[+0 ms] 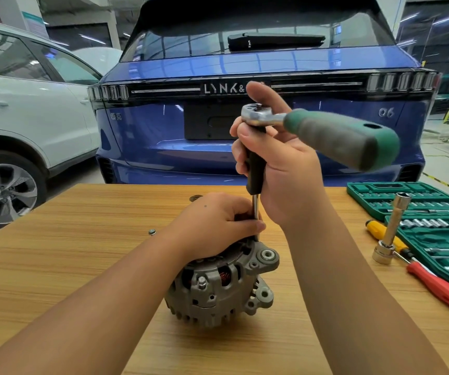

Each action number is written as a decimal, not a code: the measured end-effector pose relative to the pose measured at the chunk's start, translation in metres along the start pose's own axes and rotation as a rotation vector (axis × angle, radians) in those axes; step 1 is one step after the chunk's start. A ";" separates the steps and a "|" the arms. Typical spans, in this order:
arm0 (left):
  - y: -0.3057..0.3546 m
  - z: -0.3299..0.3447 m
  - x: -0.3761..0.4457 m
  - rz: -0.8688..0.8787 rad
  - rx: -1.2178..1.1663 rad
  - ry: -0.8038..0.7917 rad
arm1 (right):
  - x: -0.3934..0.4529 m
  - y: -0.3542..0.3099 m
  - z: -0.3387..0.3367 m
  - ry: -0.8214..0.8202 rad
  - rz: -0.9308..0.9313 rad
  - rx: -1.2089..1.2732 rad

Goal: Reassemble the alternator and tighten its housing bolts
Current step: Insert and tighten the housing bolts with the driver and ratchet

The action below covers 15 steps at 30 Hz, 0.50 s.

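Note:
A grey alternator (222, 288) sits on the wooden table (82, 253), copper windings showing through its slots. My left hand (218, 220) rests on its top and pinches the thin steel shaft (255, 209) of a driver extension just above the housing. My right hand (277, 163) grips the extension's black handle (255, 169), which stands upright. A ratchet (326, 131) with a chrome head and a green and grey handle sits on top of it, handle pointing right. The shaft tip and the bolt under it are hidden by my left hand.
An open green socket set case (418, 212) lies at the table's right edge. In front of it stand a long chrome socket extension (392, 231), a yellow screwdriver (380, 231) and a red screwdriver (434, 285). One loose bolt (151, 231) lies left of the alternator. A blue car (245, 63) is parked behind the table.

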<state>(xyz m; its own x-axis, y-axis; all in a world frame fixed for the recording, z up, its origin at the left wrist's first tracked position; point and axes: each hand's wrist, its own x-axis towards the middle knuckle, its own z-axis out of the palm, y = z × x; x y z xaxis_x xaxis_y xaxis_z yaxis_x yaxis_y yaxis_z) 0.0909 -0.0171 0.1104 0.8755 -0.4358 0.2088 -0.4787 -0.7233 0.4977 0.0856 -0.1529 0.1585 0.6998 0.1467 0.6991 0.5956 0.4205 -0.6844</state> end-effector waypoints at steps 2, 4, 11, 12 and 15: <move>-0.001 0.000 0.000 0.000 0.005 0.007 | 0.000 -0.002 -0.002 -0.039 0.061 0.095; -0.002 0.001 0.001 0.000 0.010 0.013 | -0.002 -0.004 -0.004 -0.074 0.096 0.207; -0.002 0.000 0.001 0.007 -0.007 0.021 | 0.003 -0.008 0.005 0.086 0.209 0.167; -0.001 0.000 0.001 0.005 0.002 0.015 | 0.001 -0.007 0.005 0.121 0.170 0.117; 0.000 0.001 0.001 0.013 0.024 -0.012 | -0.004 -0.004 0.003 0.260 0.060 -0.074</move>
<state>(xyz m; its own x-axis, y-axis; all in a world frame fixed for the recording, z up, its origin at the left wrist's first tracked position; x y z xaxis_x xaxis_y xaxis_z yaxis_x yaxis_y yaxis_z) 0.0917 -0.0178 0.1096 0.8682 -0.4519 0.2051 -0.4920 -0.7297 0.4748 0.0789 -0.1529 0.1589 0.8065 -0.0700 0.5870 0.5709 0.3498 -0.7428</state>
